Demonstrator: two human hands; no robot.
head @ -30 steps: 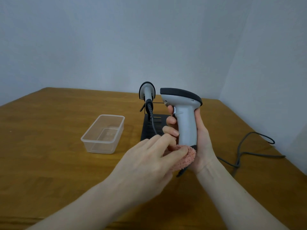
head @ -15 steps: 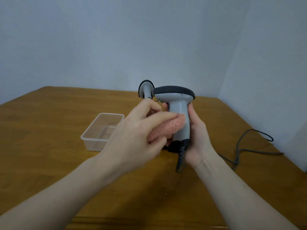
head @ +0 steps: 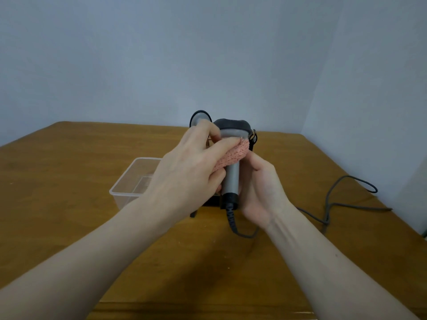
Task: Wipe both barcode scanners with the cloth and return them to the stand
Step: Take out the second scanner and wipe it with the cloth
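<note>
My right hand (head: 261, 190) grips the handle of a grey barcode scanner (head: 231, 179) with a dark head, held upright above the table. My left hand (head: 187, 172) pinches a pink cloth (head: 231, 155) and presses it against the scanner just under the head. Behind my left hand, the second scanner (head: 199, 116) sits on the black stand (head: 209, 202); only its rounded top and a bit of the stand's base show.
A clear plastic tub (head: 129, 183) stands left of the stand on the wooden table (head: 69, 181). The held scanner's dark cable (head: 335, 204) loops over the table to the right. A wall stands close behind and on the right.
My left hand has carried the cloth up from the handle's bottom to just under the head. The scanner has turned, so its back faces me now.
</note>
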